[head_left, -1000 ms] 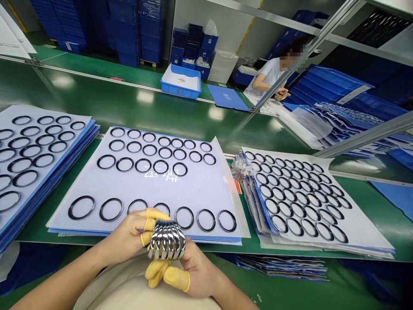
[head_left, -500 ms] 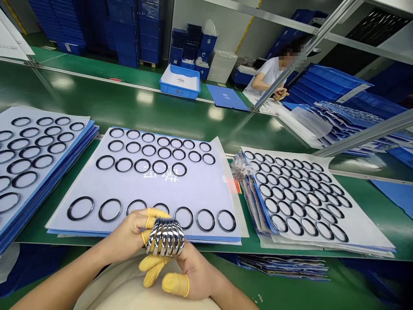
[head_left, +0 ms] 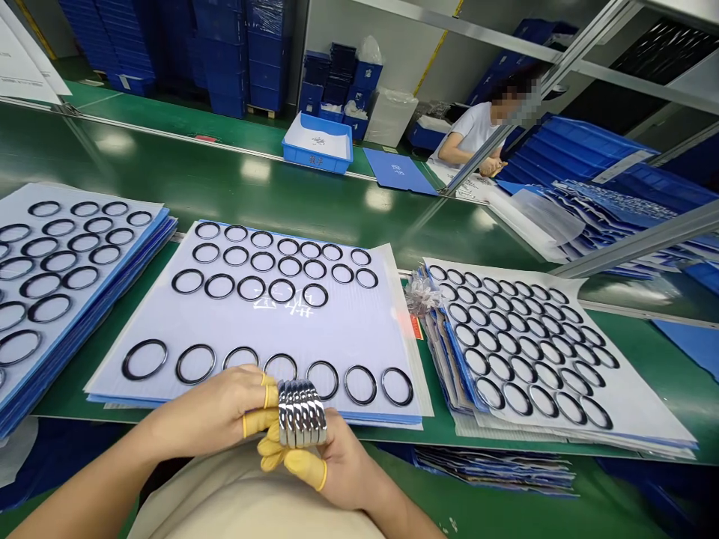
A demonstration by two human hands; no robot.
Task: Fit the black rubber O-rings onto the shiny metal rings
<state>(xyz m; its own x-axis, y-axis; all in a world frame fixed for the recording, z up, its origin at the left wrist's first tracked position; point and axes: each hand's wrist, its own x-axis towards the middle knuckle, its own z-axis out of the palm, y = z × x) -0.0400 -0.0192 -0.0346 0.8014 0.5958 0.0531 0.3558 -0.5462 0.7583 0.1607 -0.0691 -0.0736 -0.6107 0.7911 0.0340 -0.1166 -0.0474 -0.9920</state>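
Observation:
In front of my body, a bunch of shiny metal rings [head_left: 302, 414] is held upright, pressed side by side between my hands. My left hand [head_left: 228, 410], wearing yellow finger cots, is closed against the bunch's left side. From below and the right, my right hand [head_left: 340, 463] grips the same rings, its yellow-covered thumb along their lower edge. The fingertips inside the rings are hidden. Just beyond lies a white sheet [head_left: 225, 323] on a blue-edged stack, carrying rows of dark-edged rings, with a near row partly covered by my left hand.
More ring-covered sheets lie on the left stack [head_left: 120, 281] and the right stack [head_left: 634, 404]. A clear plastic bundle [head_left: 422, 292] sits between the middle and right stacks. Behind stand a blue tray [head_left: 317, 159] and a slanting metal post [head_left: 505, 135]; a co-worker [head_left: 466, 135] works beyond.
The fanned rings have been squeezed into a tighter bunch and moved slightly right. My left hand has shifted right, and the right fingers and thumb have drawn in closer around the rings.

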